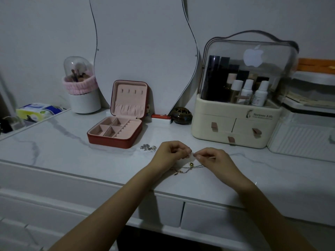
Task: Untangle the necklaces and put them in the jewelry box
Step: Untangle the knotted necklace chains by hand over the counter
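Observation:
A red jewelry box with pink lining stands open on the marble tabletop, its compartments bare. In front of it to the right, my left hand and my right hand meet fingertip to fingertip, each pinching a thin necklace chain. The chain hangs down between them, with a small gold bead and a gold clasp lying on the table below. A separate small heap of silver jewelry lies just left of my left hand.
A cream cosmetics organizer with drawers stands at the back right, a white ribbed case beside it. A brush holder with a pink band, a tissue pack, a small dark incense pot and a curved mirror line the back.

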